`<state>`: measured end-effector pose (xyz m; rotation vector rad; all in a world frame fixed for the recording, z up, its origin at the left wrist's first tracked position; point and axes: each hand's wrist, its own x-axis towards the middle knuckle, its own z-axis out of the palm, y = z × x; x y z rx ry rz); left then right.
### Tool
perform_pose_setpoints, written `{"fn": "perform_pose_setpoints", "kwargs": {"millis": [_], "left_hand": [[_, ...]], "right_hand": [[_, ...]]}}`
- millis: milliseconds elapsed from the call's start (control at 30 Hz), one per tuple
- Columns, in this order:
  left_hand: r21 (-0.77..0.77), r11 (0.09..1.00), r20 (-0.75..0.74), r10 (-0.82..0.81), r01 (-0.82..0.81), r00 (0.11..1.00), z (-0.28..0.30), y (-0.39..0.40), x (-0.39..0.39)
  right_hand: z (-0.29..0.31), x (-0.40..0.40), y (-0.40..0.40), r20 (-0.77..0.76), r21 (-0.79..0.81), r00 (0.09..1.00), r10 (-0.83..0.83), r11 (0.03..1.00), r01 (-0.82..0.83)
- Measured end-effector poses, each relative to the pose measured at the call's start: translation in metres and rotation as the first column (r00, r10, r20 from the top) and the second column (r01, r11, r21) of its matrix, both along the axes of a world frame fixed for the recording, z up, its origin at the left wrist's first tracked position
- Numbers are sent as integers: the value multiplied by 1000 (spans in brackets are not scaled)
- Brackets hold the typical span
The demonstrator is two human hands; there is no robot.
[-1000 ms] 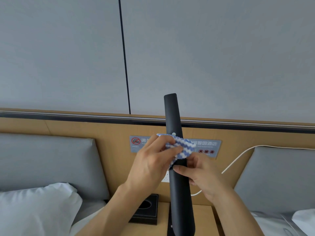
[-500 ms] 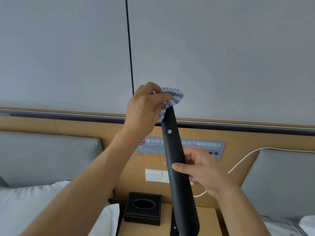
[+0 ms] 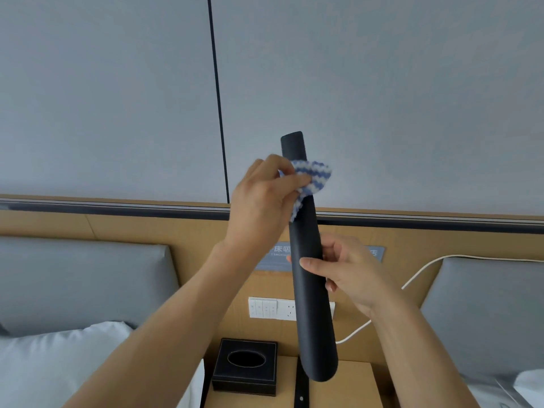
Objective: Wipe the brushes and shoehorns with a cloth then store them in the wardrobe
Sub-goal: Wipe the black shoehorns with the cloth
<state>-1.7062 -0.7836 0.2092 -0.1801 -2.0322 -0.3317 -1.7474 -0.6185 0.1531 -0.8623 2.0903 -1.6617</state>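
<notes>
Two hands are on one long black shoehorn [image 3: 306, 260], held up in front of the grey wall above the wooden headboard [image 3: 117, 228]; there is only the head view to go by. The shoehorn stands nearly upright, its long axis leaning slightly left towards the top, narrow end up and broad rounded end down over the bedside table [image 3: 353, 387]. The right hand [image 3: 344, 269] grips it at mid-length, thumb across the front and fingers curled behind. The left hand [image 3: 265, 198] sits higher, fingers pinched shut on a blue-and-white cloth [image 3: 312, 178] wrapped against the shaft just below the top end, so only a short bare stretch shows above the cloth. I judge the wiping stroke runs along that axis, and the left hand is the nearer one to the unwiped tip. On the table stands a black tissue box [image 3: 245, 366] (its oval opening looks dark, and I cannot tell what is inside). No wardrobe and no brushes are in sight, so storing looks some way off.
</notes>
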Motion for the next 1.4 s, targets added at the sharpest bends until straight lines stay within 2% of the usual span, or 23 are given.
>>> {"fn": "perform_pose_setpoints", "kwargs": {"millis": [133,300,500,667,833,933,1067,1133,1400], "left_hand": [[47,997,47,-63,61,997,-27,16,9],[182,983,84,-16,1,996,-44,30,14],[162,976,140,121,-143,983,-54,33,20],[146,974,197,144,-174,970,-60,34,27],[134,972,203,164,-194,965,-58,38,29],[136,967,206,185,-215,961,-59,45,30],[170,964,215,166,-204,962,-65,52,31],[179,964,220,153,-194,963,-66,52,32],[200,952,228,185,-232,956,-70,28,30]], "right_hand": [[-7,-2,-4,97,-132,994,-54,989,67],[-20,1,-9,290,-354,954,72,934,37],[-33,8,-17,425,-457,895,136,885,82],[-34,7,-15,561,-567,768,311,820,82],[-36,13,-21,577,-653,739,348,740,162],[-36,16,-24,597,-679,739,313,687,258],[-36,13,-25,683,-617,703,201,674,406],[-36,13,-25,686,-622,708,166,638,454],[-41,16,-14,629,-682,769,110,552,479]]}}
